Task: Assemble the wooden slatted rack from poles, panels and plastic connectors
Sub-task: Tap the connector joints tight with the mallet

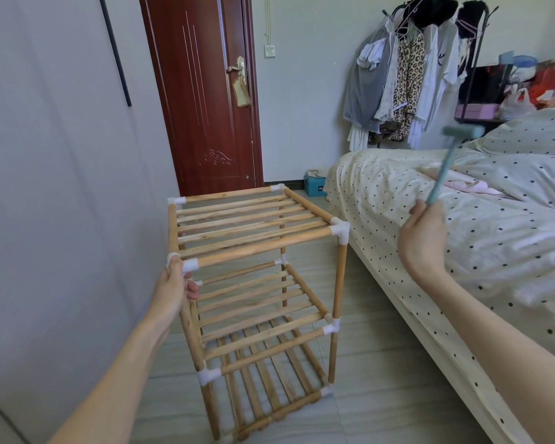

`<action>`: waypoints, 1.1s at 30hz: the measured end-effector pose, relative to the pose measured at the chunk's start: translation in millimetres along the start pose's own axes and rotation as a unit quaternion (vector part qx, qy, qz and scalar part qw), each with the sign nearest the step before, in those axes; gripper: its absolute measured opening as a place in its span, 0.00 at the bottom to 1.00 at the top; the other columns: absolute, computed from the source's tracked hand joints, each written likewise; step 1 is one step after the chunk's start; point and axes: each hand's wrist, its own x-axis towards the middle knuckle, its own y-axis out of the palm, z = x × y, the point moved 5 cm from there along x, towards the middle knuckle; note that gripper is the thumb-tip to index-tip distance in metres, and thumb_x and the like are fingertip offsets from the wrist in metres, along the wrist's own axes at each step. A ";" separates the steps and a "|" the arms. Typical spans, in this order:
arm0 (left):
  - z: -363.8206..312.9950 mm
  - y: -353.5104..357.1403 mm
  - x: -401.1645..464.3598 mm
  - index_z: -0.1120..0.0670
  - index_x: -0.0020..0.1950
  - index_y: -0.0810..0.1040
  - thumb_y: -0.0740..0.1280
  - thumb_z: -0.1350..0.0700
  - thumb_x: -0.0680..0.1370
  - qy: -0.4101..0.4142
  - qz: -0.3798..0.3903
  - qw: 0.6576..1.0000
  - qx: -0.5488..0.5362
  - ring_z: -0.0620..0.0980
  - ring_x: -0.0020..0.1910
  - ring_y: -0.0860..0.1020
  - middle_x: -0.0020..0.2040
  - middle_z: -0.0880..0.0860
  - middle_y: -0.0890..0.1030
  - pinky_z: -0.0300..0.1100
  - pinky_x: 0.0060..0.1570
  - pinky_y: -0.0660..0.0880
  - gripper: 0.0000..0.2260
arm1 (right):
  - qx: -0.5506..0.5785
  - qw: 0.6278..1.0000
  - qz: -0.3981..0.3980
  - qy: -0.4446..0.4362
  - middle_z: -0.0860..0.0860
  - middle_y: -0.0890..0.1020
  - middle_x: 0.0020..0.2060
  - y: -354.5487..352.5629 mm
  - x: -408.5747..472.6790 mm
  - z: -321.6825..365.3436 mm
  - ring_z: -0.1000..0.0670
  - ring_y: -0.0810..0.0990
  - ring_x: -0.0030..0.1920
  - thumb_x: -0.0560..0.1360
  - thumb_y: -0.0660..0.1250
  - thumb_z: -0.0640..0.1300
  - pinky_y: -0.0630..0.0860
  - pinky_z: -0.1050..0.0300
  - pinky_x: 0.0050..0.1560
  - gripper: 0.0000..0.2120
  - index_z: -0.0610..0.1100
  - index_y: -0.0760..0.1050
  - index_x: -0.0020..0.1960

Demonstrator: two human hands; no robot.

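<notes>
Rack (257,280) on floor (382,363) left of bed (462,235), door (202,91) behind, clothes rail (430,68) beyond bed

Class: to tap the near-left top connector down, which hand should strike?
Probably the right hand: it grips the raised mallet. The left hand grips the rack below that connector.

Teal mallet (442,165), pale wood rack (257,241)

Red-brown door (202,91) behind; dotted bed (462,235) at right; clothes rail (414,75) beyond; blue box (314,186) on tiled floor (366,379).
</notes>
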 end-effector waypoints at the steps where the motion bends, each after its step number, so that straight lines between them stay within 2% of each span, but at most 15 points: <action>1: -0.2 -0.4 -0.3 0.60 0.64 0.69 0.47 0.46 0.83 0.000 0.000 1.000 0.000 0.52 0.36 0.74 0.36 0.58 0.75 0.51 0.47 0.72 0.22 | -0.072 0.992 0.102 0.023 0.43 0.72 0.39 15.8 -6.9 -8.3 0.42 0.73 0.39 0.80 0.50 0.39 0.67 0.52 0.40 0.09 0.38 0.68 0.49; 3: 0.2 -1.0 -1.3 0.60 0.64 0.69 0.47 0.46 0.83 0.000 0.000 1.000 0.001 0.52 0.37 0.74 0.36 0.58 0.74 0.50 0.45 0.72 0.22 | -0.188 0.941 0.275 0.054 0.44 0.73 0.41 36.1 -21.2 -28.0 0.45 0.73 0.38 0.81 0.50 0.39 0.68 0.55 0.40 0.09 0.40 0.68 0.48; 4: 0.3 -1.3 -1.2 0.60 0.64 0.69 0.47 0.46 0.83 0.000 0.001 1.000 0.003 0.51 0.37 0.75 0.36 0.59 0.74 0.50 0.45 0.72 0.22 | -0.198 0.935 0.292 0.039 0.43 0.74 0.41 35.9 -18.5 -27.4 0.45 0.73 0.38 0.82 0.50 0.41 0.68 0.56 0.39 0.10 0.41 0.68 0.45; 5: 0.7 -1.7 -1.5 0.59 0.64 0.69 0.47 0.45 0.83 0.000 -0.001 1.000 0.002 0.51 0.37 0.75 0.36 0.59 0.75 0.50 0.45 0.73 0.22 | -0.164 0.950 0.265 0.008 0.43 0.74 0.41 32.8 -11.1 -19.4 0.44 0.74 0.37 0.82 0.50 0.43 0.68 0.56 0.37 0.12 0.42 0.67 0.43; 8: -0.1 -1.2 -1.8 0.59 0.64 0.69 0.47 0.46 0.83 0.003 -0.004 1.000 0.004 0.52 0.37 0.74 0.37 0.58 0.76 0.50 0.47 0.72 0.22 | 0.047 0.998 0.011 -0.030 0.49 0.72 0.35 -4.2 3.7 8.9 0.51 0.71 0.33 0.82 0.49 0.47 0.62 0.56 0.30 0.14 0.40 0.67 0.47; 9: -0.6 -0.8 -2.1 0.59 0.63 0.69 0.47 0.46 0.83 0.003 -0.003 1.000 0.006 0.52 0.37 0.74 0.36 0.58 0.76 0.50 0.47 0.72 0.22 | 0.064 0.998 0.016 -0.024 0.51 0.71 0.33 -6.7 1.8 14.2 0.53 0.70 0.32 0.82 0.49 0.47 0.61 0.56 0.29 0.14 0.39 0.68 0.48; 12: 0.0 -1.4 -2.6 0.59 0.62 0.70 0.47 0.45 0.83 0.002 -0.004 1.000 0.009 0.52 0.37 0.74 0.37 0.58 0.76 0.51 0.48 0.72 0.22 | -0.134 0.942 0.305 0.040 0.49 0.70 0.32 28.1 -17.2 -3.7 0.52 0.68 0.29 0.82 0.50 0.43 0.63 0.59 0.25 0.12 0.38 0.69 0.48; 13: 0.5 -1.9 -2.3 0.59 0.62 0.70 0.47 0.45 0.83 0.003 -0.004 1.000 0.012 0.52 0.37 0.75 0.37 0.58 0.76 0.51 0.49 0.73 0.22 | -0.169 0.922 0.346 0.044 0.48 0.69 0.32 30.5 -18.1 -7.9 0.52 0.67 0.28 0.82 0.50 0.43 0.63 0.61 0.24 0.12 0.38 0.69 0.48; 18: 1.3 -2.1 -0.5 0.59 0.63 0.70 0.46 0.44 0.83 0.009 -0.002 1.000 0.022 0.53 0.38 0.75 0.39 0.58 0.77 0.54 0.51 0.74 0.23 | 0.034 0.995 0.076 -0.053 0.51 0.71 0.33 0.4 14.9 22.6 0.51 0.70 0.31 0.82 0.49 0.47 0.62 0.58 0.28 0.15 0.40 0.68 0.45; 20: 0.6 -1.3 -0.5 0.59 0.64 0.70 0.47 0.45 0.83 0.011 0.001 1.000 0.019 0.52 0.38 0.75 0.41 0.58 0.78 0.55 0.52 0.74 0.23 | -0.061 0.981 0.181 -0.019 0.49 0.70 0.30 17.2 10.1 14.5 0.50 0.68 0.29 0.82 0.50 0.46 0.62 0.58 0.27 0.16 0.41 0.67 0.39; 22: 0.7 -1.2 -0.4 0.60 0.64 0.69 0.47 0.45 0.83 0.010 -0.001 1.000 0.013 0.52 0.37 0.75 0.40 0.57 0.77 0.55 0.52 0.74 0.23 | -0.186 0.915 0.358 0.032 0.48 0.68 0.29 36.7 -4.0 -1.9 0.50 0.66 0.25 0.82 0.50 0.44 0.63 0.62 0.23 0.16 0.42 0.65 0.37; 24: 1.6 -1.8 -0.1 0.60 0.64 0.69 0.47 0.45 0.83 0.009 -0.002 1.000 0.011 0.52 0.37 0.75 0.38 0.58 0.77 0.54 0.51 0.74 0.23 | -0.156 0.928 0.337 0.000 0.48 0.69 0.29 39.6 6.6 9.3 0.50 0.66 0.25 0.82 0.50 0.45 0.64 0.61 0.23 0.16 0.42 0.66 0.37; 27: 2.2 -1.6 -0.4 0.59 0.64 0.69 0.47 0.45 0.83 0.007 -0.002 1.000 0.007 0.52 0.36 0.75 0.36 0.58 0.76 0.51 0.48 0.73 0.22 | -0.035 0.988 0.145 -0.040 0.48 0.70 0.31 23.1 18.3 26.0 0.50 0.69 0.29 0.82 0.49 0.47 0.63 0.58 0.27 0.17 0.40 0.68 0.41; 30: 2.4 -1.6 0.2 0.60 0.62 0.70 0.47 0.46 0.83 0.009 -0.008 1.000 0.012 0.53 0.36 0.74 0.36 0.58 0.76 0.49 0.44 0.73 0.22 | -0.162 0.922 0.349 0.043 0.47 0.69 0.30 46.3 -10.7 -5.4 0.51 0.67 0.26 0.82 0.49 0.43 0.66 0.59 0.24 0.13 0.39 0.67 0.44; 33: 2.3 -2.6 1.7 0.62 0.60 0.71 0.47 0.45 0.83 0.009 -0.008 1.000 0.025 0.52 0.35 0.74 0.37 0.59 0.75 0.44 0.38 0.73 0.23 | -0.118 0.923 0.358 0.078 0.49 0.68 0.31 49.3 -23.9 -9.1 0.52 0.66 0.26 0.82 0.50 0.45 0.64 0.61 0.24 0.12 0.40 0.66 0.45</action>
